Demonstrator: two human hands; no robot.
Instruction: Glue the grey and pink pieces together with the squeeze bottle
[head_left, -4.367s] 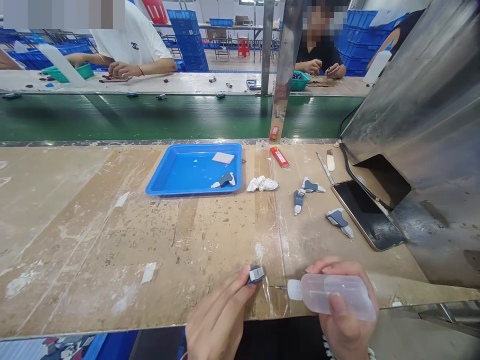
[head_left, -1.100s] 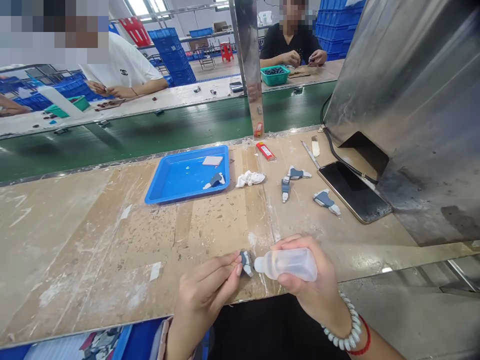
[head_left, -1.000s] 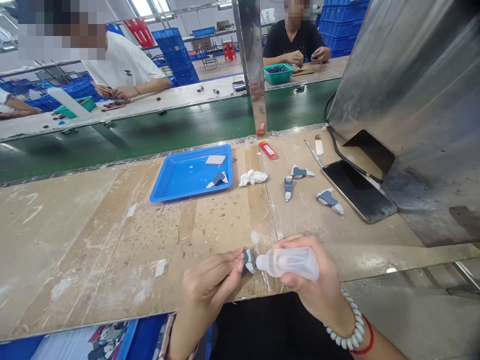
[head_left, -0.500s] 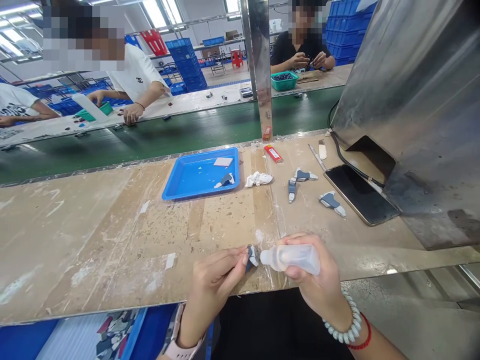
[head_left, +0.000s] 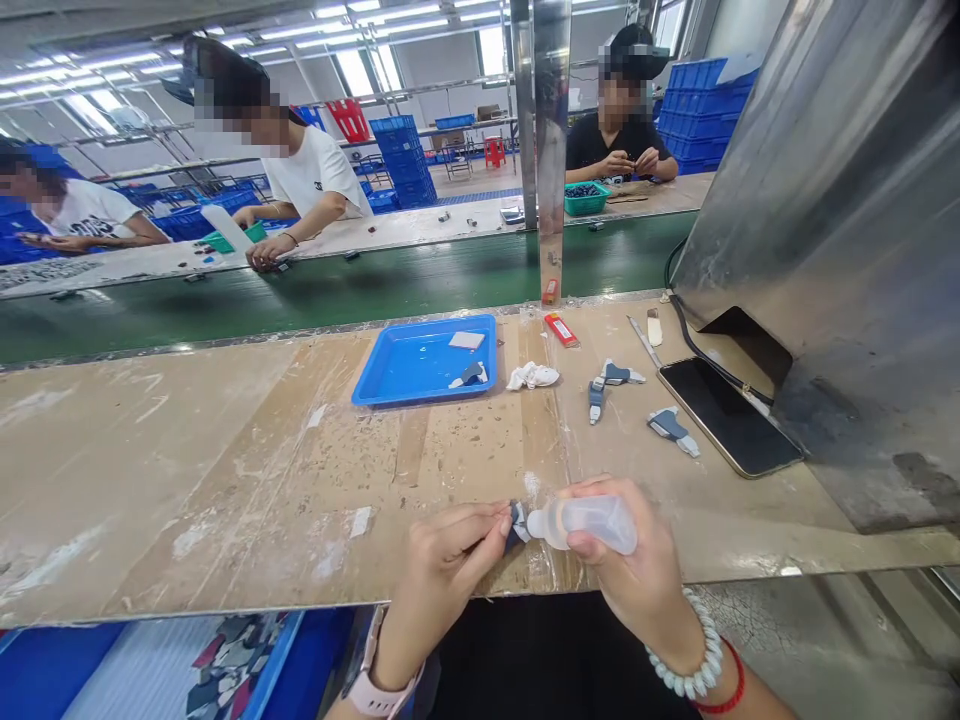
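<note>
Between the fingertips of my left hand [head_left: 454, 555] is a small dark blue-grey and white plastic part [head_left: 517, 524], held just over the near edge of the bench. My right hand [head_left: 637, 550] is wrapped round a translucent squeeze bottle [head_left: 596, 522], tipped sideways with its nozzle end pointing left. The nozzle end meets or nearly meets the part; I cannot tell if they touch. Similar parts lie further back on the right, one of them a loose part [head_left: 673, 430] near the phone. Another sits in the blue tray [head_left: 397, 365].
Behind my hands are a crumpled white tissue [head_left: 532, 376], a red packet [head_left: 561, 330] and a phone [head_left: 727, 415]. A metal housing [head_left: 847, 300] stands on the right. Beyond runs a green conveyor belt [head_left: 420, 270], with co-workers across it. A blue bin [head_left: 281, 655] of parts is below left.
My view has tilted up a little, so the scene sits lower and further right. The bottle's nozzle end has come closer to the part in my left hand.
</note>
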